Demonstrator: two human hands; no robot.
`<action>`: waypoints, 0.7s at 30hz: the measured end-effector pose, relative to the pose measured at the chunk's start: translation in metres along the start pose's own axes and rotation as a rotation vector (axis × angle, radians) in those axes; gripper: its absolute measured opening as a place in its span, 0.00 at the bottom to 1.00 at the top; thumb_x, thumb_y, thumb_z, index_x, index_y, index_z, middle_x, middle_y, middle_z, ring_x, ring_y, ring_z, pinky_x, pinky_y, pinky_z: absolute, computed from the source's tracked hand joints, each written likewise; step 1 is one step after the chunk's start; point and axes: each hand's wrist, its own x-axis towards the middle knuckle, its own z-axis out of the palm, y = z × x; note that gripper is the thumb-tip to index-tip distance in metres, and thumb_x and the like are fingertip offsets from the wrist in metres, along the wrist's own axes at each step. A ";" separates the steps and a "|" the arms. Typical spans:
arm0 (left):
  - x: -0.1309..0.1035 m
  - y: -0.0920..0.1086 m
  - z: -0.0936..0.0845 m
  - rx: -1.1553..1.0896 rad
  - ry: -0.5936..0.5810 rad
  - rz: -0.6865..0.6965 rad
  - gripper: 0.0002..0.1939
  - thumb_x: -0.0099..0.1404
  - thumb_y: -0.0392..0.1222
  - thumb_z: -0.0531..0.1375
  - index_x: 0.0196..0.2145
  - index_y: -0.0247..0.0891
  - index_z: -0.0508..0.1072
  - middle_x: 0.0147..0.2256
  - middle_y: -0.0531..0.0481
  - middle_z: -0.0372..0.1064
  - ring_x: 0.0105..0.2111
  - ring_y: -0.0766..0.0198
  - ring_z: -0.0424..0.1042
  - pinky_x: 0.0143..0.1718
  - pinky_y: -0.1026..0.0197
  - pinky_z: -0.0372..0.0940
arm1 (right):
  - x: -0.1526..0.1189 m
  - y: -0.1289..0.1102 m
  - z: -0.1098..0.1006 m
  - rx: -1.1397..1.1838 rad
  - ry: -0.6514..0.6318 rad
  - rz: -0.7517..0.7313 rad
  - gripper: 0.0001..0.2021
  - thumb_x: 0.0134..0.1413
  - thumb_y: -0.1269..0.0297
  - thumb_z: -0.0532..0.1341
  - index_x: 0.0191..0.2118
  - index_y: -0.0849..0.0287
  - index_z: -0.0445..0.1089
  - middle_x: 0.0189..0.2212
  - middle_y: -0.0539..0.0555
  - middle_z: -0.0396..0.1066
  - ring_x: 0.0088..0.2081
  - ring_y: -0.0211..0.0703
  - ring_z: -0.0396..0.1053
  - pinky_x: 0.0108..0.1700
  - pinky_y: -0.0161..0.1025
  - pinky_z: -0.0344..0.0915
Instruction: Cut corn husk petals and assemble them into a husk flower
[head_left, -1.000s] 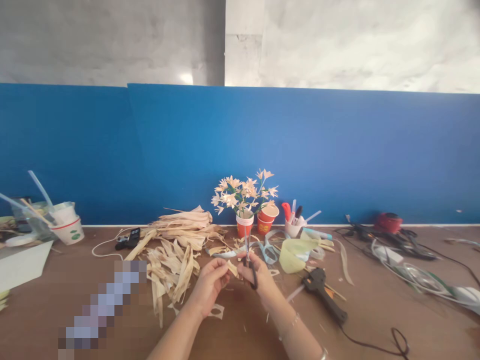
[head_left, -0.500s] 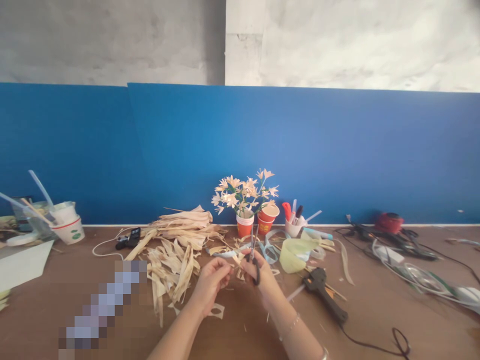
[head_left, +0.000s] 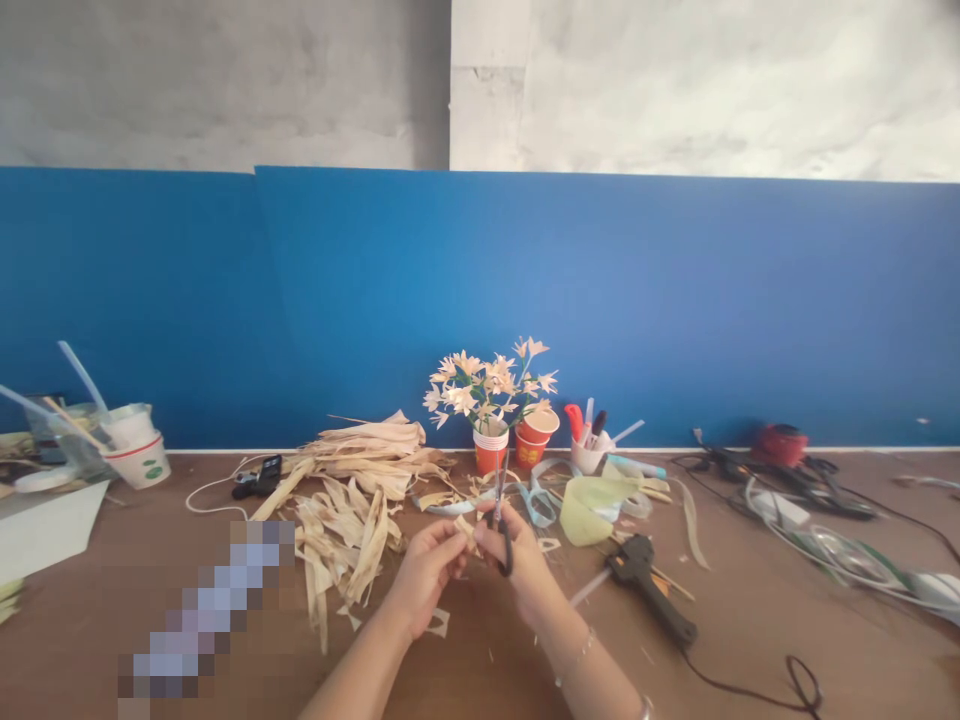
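My left hand [head_left: 429, 565] is closed, thumb and fingers pinching a small piece of dried corn husk [head_left: 466, 530]. Close beside it, my right hand [head_left: 517, 555] keeps a pair of scissors [head_left: 504, 540] with dark handles, blades pointing up and away. The right thumb and fingertips also touch the husk piece. Husk offcuts [head_left: 439, 622] lie on the table under and around the hands. Left of them is a heap of dried husks [head_left: 349, 530]. Beyond the hands, husk flowers [head_left: 480, 385] on green stems stand in a stack of paper cups [head_left: 491, 450].
A black glue gun [head_left: 649, 590] with its cord lies at the right. Behind are red cups [head_left: 534, 437], a pen cup [head_left: 586, 455] and a yellow-green strip [head_left: 596, 508]. Cables [head_left: 825, 550] spread far right; a white cup [head_left: 139, 460] with straws stands left. A blue partition [head_left: 600, 300] closes the back.
My hands have come closer together, the right one moving slightly left with the scissors. The husk piece now shows between both hands' fingertips.
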 end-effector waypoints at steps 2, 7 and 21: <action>0.000 0.000 0.000 -0.045 -0.044 -0.022 0.18 0.44 0.48 0.71 0.25 0.34 0.71 0.23 0.54 0.68 0.21 0.74 0.61 0.25 0.68 0.53 | -0.001 -0.001 -0.002 0.034 -0.029 0.057 0.22 0.36 0.57 0.71 0.39 0.58 0.66 0.20 0.44 0.65 0.17 0.29 0.53 0.20 0.29 0.46; 0.003 -0.001 -0.006 0.125 -0.054 0.016 0.21 0.47 0.54 0.69 0.22 0.34 0.69 0.21 0.54 0.66 0.21 0.72 0.61 0.23 0.67 0.52 | 0.004 0.006 -0.003 -0.078 -0.031 -0.047 0.19 0.36 0.61 0.69 0.37 0.58 0.66 0.20 0.44 0.63 0.19 0.31 0.55 0.22 0.30 0.51; 0.009 -0.001 -0.017 0.549 -0.132 0.319 0.16 0.60 0.49 0.60 0.39 0.35 0.76 0.32 0.46 0.75 0.35 0.57 0.71 0.39 0.58 0.64 | -0.010 0.000 -0.008 -1.050 -0.095 -0.648 0.27 0.35 0.83 0.53 0.45 0.56 0.67 0.35 0.54 0.70 0.35 0.43 0.68 0.39 0.38 0.65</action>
